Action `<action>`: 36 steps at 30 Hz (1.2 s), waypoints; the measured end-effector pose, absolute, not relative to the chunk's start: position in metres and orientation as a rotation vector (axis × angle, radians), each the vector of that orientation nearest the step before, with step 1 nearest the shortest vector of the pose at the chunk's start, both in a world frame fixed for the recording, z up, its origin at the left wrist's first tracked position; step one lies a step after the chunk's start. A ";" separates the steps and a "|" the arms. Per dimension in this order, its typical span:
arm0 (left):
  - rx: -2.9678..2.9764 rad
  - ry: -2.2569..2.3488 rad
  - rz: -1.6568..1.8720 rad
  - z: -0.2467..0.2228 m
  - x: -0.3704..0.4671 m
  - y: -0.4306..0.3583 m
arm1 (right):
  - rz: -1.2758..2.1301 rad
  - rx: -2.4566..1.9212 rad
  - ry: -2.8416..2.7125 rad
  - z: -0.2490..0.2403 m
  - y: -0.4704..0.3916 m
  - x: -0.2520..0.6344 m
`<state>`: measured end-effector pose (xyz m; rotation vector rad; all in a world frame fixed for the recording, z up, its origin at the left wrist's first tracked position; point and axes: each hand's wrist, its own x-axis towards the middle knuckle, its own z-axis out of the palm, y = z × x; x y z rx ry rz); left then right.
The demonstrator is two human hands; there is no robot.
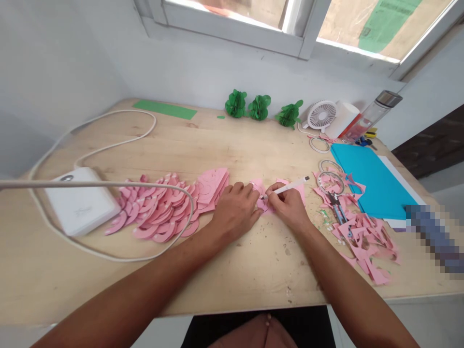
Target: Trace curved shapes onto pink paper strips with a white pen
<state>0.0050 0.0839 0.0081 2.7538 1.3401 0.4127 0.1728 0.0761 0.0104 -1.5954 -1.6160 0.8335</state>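
My right hand [288, 205] is closed round a white pen [293, 185], its tip down on a small pink paper piece [264, 205]. My left hand [237, 208] lies palm down beside that piece, its fingers bent at the paper's left edge; whether they pinch it is hard to see. More pink paper [301, 189] shows behind my right hand. Left of my left hand lie a stack of pink sheets with drawn outlines [212, 187] and a wide pile of curved pink cutouts [163, 210].
A white device [85, 205] and its looping cable [123, 259] lie at left. Pink scraps [373, 241], scissors [339, 210], tape rolls [330, 182] and a blue folder [373, 179] are at right. Green paper shapes [259, 107], a fan [322, 116] and a bottle [375, 116] stand behind.
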 end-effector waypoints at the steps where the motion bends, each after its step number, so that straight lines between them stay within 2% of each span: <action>1: 2.757 1.340 0.412 0.008 0.005 0.084 | 0.835 -1.588 -1.611 0.010 0.076 0.173; 17: 2.762 1.330 0.439 0.009 0.005 0.084 | 0.874 -1.438 -1.429 -0.002 0.077 0.174; 36: 2.749 1.358 0.424 0.009 0.006 0.083 | 0.579 -1.577 -1.802 0.010 0.073 0.174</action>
